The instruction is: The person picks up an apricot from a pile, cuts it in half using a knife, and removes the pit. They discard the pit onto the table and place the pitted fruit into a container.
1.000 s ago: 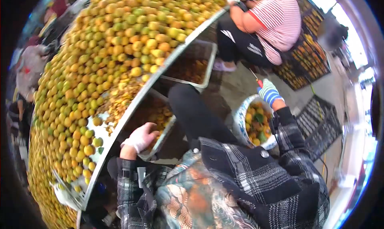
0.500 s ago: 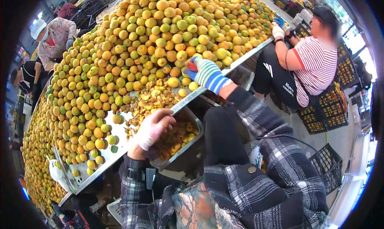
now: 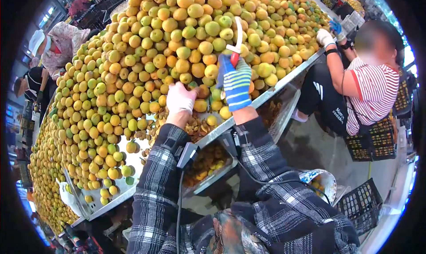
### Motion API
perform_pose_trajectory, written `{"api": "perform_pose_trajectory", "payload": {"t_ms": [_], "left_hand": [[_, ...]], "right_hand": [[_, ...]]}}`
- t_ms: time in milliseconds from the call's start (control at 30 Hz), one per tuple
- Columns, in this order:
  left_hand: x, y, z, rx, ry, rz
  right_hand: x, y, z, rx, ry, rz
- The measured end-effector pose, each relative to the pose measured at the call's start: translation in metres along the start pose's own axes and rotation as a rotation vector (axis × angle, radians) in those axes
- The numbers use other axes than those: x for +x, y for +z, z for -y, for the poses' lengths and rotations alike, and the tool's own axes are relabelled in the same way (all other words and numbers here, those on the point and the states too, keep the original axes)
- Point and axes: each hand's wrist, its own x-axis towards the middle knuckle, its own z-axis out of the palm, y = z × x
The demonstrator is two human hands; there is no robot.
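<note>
My left hand (image 3: pixel 180 99), in a white and pinkish glove, reaches into the heap of yellow-orange apricots (image 3: pixel 173 41). Its fingers curl against an apricot (image 3: pixel 203 92) at the heap's lower edge; the fingertips are partly hidden. My right hand (image 3: pixel 236 83), in a blue, white and yellow-green striped glove, is closed round the red handle of a small curved knife (image 3: pixel 239 36). The knife's pale blade points up and away over the fruit. Cut apricot pieces and scraps (image 3: pixel 198 127) lie just in front of my wrists.
A metal table edge (image 3: pixel 262 98) runs diagonally below the fruit. Under it stands a bin of cut fruit (image 3: pixel 213 165). A white bucket (image 3: pixel 326 180) and a black crate (image 3: pixel 360 205) are at right. Co-workers sit at right (image 3: pixel 372 94) and stand at left (image 3: pixel 66 43).
My left hand has moved up and forward from the table edge into the fruit. My right hand has turned upward, bringing the knife blade into plain sight. The view has shifted slightly.
</note>
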Motion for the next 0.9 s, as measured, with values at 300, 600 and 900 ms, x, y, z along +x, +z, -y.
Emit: {"api": "perform_pose_trajectory", "payload": {"t_ms": [300, 600, 900], "left_hand": [[-0.004, 0.008, 0.022, -0.373, -0.009, -0.044], [-0.084, -0.054, 0.014, -1.414, -0.067, 0.176], [-0.136, -0.097, 0.054, -2.202, -0.129, 0.491]], "right_hand": [[-0.002, -0.014, 0.044, -0.169, 0.204, 0.262], [-0.044, -0.02, 0.027, -0.406, -0.094, 0.457], [-0.128, 0.008, 0.062, -0.261, -0.044, 0.803]]}}
